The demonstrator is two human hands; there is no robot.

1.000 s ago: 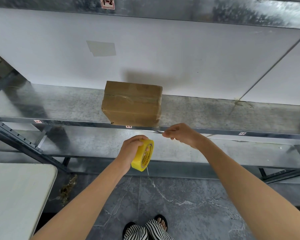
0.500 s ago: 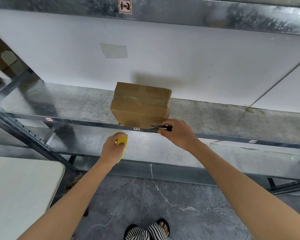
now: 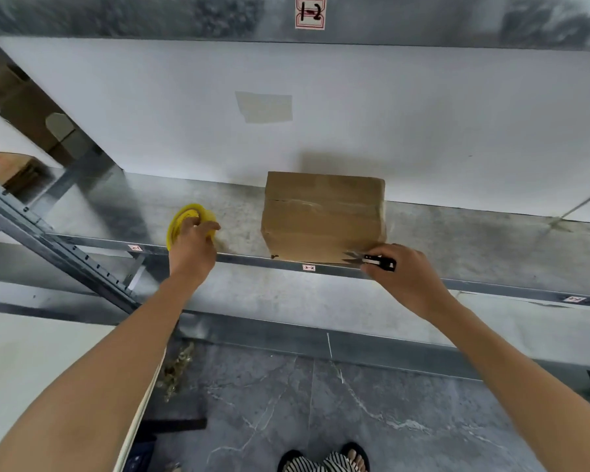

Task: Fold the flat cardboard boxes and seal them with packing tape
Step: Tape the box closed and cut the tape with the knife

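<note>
On shelf [image 3: 457, 233]: left hand [image 3: 193, 248] grips tape roll [image 3: 181, 219]; right hand [image 3: 402, 277] pinches snips [image 3: 372, 259] beside box [image 3: 324, 216].

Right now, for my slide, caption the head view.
Left hand holds a yellow tape roll on the metal shelf; right hand holds small snips at the taped cardboard box.

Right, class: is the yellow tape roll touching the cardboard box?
Apart. The head view shows bare shelf between the tape roll and the box.

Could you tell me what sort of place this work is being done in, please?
Probably a warehouse or stockroom: metal shelving with numbered labels, and a taped cardboard box on it.
</note>
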